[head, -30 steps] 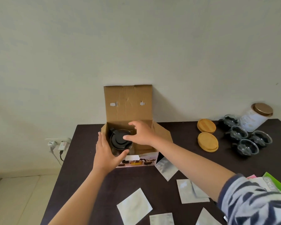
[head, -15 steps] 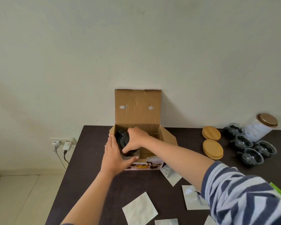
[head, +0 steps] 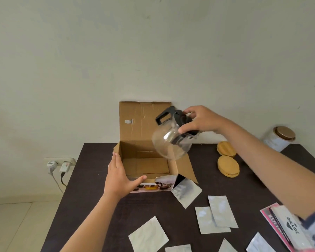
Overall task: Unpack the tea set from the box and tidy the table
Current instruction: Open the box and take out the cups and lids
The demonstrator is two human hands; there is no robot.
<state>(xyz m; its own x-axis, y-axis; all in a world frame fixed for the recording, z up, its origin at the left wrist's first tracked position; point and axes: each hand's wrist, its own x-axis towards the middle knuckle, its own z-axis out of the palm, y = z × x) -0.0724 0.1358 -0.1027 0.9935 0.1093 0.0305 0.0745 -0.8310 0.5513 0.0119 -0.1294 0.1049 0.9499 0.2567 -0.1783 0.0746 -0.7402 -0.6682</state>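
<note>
Right hand [head: 202, 120] grips glass teapot [head: 173, 140] by black lid, mid frame, above box [head: 147, 160]. Left hand [head: 118, 176] flat, fingers straight, steadies box. Box looks empty. Silver packets [head: 217, 214] lower right need tidying.

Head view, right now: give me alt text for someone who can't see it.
The right hand holds a tilted glass teapot by its black lid, in the air above an open cardboard box that the left hand steadies on a dark table. Silver pouches lie near the front, wooden lids and a canister to the right.
</note>
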